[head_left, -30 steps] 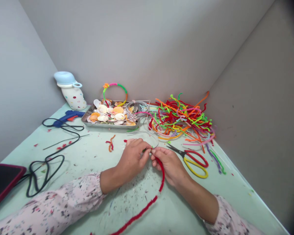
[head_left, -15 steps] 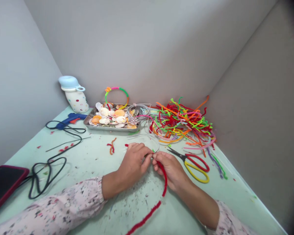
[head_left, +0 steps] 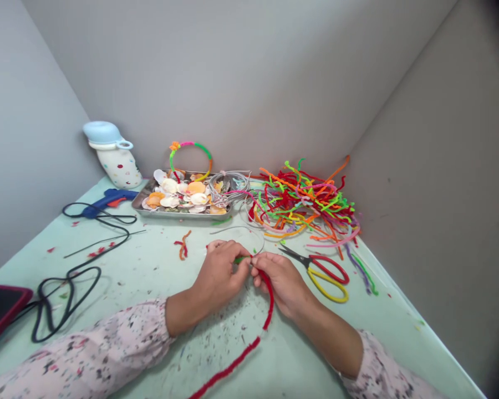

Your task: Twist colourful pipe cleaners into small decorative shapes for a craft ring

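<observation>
My left hand (head_left: 221,271) is closed, with a short bit of green pipe cleaner (head_left: 242,259) showing between thumb and forefinger. Its fingertips almost meet those of my right hand (head_left: 283,281), which pinches a red pipe cleaner (head_left: 269,310). From there the red length curves down past the lower edge of the view, with a pale gap partway along. A red tip shows beyond my left knuckles. Thin grey wire (head_left: 261,239) arches just behind the fingertips. What lies inside the left palm is hidden.
Scissors (head_left: 310,263) lie right of my hands, before a heap of pipe cleaners (head_left: 307,202). Behind stand a metal tray (head_left: 178,215) of shells, a coil of wire (head_left: 237,191) and a coloured ring (head_left: 208,152). Leftward are a bottle (head_left: 118,163), glue gun (head_left: 103,204), black cord (head_left: 69,310) and phone (head_left: 2,310).
The whole scene has shifted slightly left and up in view. More green pipe cleaner now shows at my left fingertips. Both hands stay together, still holding.
</observation>
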Demonstrator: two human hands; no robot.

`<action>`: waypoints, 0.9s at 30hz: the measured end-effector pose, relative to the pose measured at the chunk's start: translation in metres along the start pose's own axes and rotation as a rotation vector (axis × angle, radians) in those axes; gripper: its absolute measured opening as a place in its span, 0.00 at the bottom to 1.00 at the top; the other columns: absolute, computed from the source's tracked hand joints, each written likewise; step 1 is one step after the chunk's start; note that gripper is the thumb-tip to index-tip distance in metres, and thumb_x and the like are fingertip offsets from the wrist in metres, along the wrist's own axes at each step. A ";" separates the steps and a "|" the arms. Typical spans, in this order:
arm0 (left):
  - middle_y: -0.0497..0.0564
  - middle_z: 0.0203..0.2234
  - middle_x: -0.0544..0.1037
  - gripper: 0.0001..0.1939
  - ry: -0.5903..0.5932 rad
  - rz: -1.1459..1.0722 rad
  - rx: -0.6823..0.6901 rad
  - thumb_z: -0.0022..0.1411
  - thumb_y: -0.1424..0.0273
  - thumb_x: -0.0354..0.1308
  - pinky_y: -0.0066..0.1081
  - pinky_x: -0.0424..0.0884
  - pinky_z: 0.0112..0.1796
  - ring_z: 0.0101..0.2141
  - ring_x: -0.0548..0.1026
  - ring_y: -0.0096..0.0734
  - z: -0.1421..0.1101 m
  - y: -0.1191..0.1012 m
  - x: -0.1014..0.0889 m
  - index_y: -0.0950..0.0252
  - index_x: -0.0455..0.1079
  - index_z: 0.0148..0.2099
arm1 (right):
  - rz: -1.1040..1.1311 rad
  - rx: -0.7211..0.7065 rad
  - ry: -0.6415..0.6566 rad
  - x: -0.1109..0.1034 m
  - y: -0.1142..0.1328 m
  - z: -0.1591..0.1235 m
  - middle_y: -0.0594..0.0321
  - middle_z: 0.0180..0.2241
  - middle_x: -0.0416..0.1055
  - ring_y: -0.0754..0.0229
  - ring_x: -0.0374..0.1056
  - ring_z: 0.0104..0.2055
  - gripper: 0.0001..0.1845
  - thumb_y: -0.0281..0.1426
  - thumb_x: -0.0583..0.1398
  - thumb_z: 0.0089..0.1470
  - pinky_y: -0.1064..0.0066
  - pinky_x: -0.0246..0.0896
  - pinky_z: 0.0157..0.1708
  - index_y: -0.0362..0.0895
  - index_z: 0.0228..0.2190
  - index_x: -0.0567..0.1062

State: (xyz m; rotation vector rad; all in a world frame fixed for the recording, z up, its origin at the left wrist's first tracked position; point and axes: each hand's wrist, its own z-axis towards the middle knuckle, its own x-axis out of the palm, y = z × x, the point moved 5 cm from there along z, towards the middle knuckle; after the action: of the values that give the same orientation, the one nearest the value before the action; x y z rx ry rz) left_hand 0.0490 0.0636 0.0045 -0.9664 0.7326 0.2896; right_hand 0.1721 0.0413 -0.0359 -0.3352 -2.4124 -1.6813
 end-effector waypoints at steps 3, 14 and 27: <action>0.47 0.29 0.75 0.06 0.001 -0.001 0.007 0.60 0.74 0.52 0.37 0.57 0.44 0.34 0.70 0.31 0.000 0.000 0.000 0.64 0.68 0.32 | -0.005 0.010 0.006 0.000 -0.001 0.000 0.68 0.19 0.68 0.71 0.60 0.17 0.08 0.33 0.61 0.42 0.80 0.48 0.14 0.40 0.23 0.71; 0.46 0.26 0.73 0.05 -0.059 -0.025 -0.050 0.58 0.74 0.52 0.35 0.58 0.42 0.33 0.69 0.32 0.004 0.008 -0.003 0.64 0.68 0.31 | -0.259 -0.056 0.136 -0.002 0.016 -0.002 0.63 0.25 0.72 0.66 0.66 0.21 0.12 0.37 0.56 0.52 0.76 0.55 0.19 0.41 0.27 0.72; 0.47 0.28 0.73 0.05 -0.058 0.009 -0.007 0.60 0.74 0.51 0.36 0.60 0.42 0.34 0.69 0.33 0.004 0.003 -0.006 0.63 0.68 0.33 | -1.091 -1.081 -0.032 0.000 0.043 -0.020 0.56 0.45 0.70 0.57 0.69 0.47 0.12 0.25 0.56 0.56 0.64 0.68 0.46 0.48 0.42 0.73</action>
State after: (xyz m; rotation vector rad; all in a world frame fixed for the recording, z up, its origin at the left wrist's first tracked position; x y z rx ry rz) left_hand 0.0449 0.0691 0.0077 -0.9577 0.6835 0.3269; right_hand 0.1850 0.0374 0.0097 1.0319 -1.4086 -3.2744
